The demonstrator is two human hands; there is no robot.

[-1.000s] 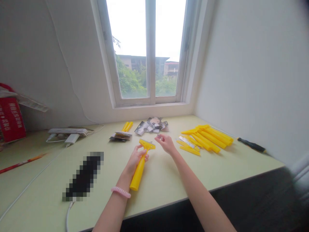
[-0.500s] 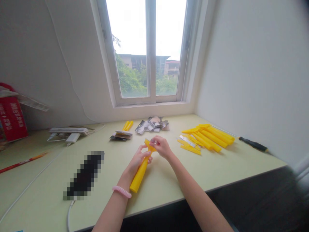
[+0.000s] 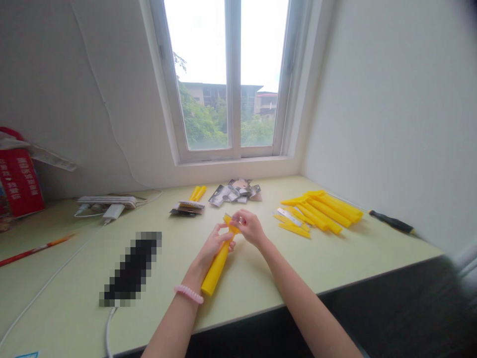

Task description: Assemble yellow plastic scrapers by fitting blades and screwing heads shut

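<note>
A yellow plastic scraper (image 3: 216,271) with a thick round handle slants over the desk, its narrower neck and wide head pointing away from me. My left hand (image 3: 216,242) wraps round it near the neck, thumb on top. At the head, the fingers of my right hand (image 3: 248,226) are pinched together against the plastic. Something small and shiny shows between these fingers, too small to name. My fingers cover part of the head. Right of my hands lie several more yellow scraper handles (image 3: 328,211) in a pile, with flat yellow pieces (image 3: 294,229) and a whitish blade-like strip (image 3: 285,215) beside them.
Small printed packets (image 3: 234,193) lie heaped below the window. Left of them are dark flat packages (image 3: 186,209) and two short yellow handles (image 3: 197,193). A black-handled screwdriver (image 3: 391,222) rests by the right wall. A pixelated dark object (image 3: 132,271), power strip (image 3: 108,201) and cables occupy the left.
Almost nothing differs. Both hands keep their hold on the yellow scraper in the same place, and the view has shifted very slightly.
</note>
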